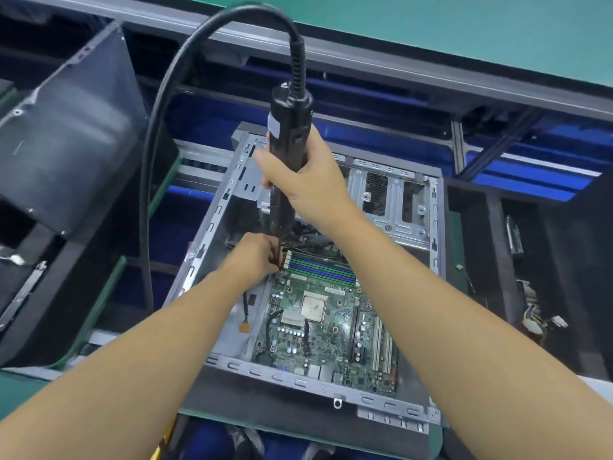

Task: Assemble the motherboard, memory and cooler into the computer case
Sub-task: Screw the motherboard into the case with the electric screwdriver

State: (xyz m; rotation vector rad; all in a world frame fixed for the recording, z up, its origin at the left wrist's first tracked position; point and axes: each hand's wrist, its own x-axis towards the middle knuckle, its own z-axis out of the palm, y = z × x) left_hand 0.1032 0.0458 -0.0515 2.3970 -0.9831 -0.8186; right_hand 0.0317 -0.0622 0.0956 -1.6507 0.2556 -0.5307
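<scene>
Centre frame, open side up: computer case [435,227], grey steel. Motherboard [331,330] lies flat inside it, lower centre. Its socket [313,308] is bare, with no cooler on it. Blue and green memory slots [320,268] run along the board's upper edge; whether any sticks are seated, cannot tell.

Step in hand, as I read it: driving a board mounting screw at the upper-left corner of the board, just beside the slots.

To do it well:
- Hold the electric screwdriver [289,127] plumb over the hole. It looks close to upright now.
- Let the bit seat in the screw head before running the tool.
- Press lightly. A slip here would land on the slots or the loose wires beside them.
- Mind the thick black cable [156,127] looping through the upper left. Its pull could tip the tool.

Right hand [308,184], upper centre: fingers wrapped fully round the black barrel, a firm grasp.

Left hand [255,257], just below it: fingertips curled in and pinching the driver's slim lower end at board level, guiding it. The screw itself is hidden behind the fingers.
</scene>
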